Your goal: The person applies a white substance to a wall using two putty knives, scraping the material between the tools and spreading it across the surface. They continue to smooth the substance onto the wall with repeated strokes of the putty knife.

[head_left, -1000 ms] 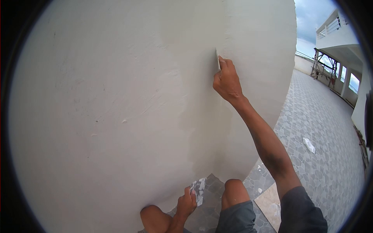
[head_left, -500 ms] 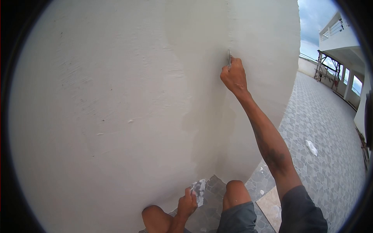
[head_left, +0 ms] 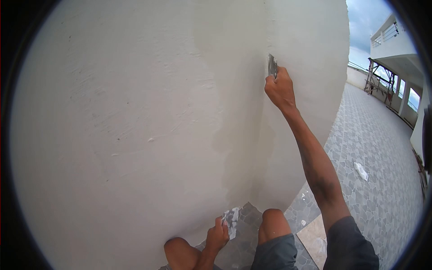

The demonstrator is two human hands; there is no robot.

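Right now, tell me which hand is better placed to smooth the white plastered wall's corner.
Right. The right hand holds the thin grey metal blade against the white plastered wall at its corner. The left hand sits low by the knees, gripping a white-smeared flat scraper off the wall.

daylight, soft, overcast | faint shadows | sharp focus | fisheye bend, black vignette corners

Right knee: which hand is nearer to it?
Left. The left hand, holding a putty-smeared blade, sits low beside the knee; the right hand is raised well above it, pressing a scraper to the wall.
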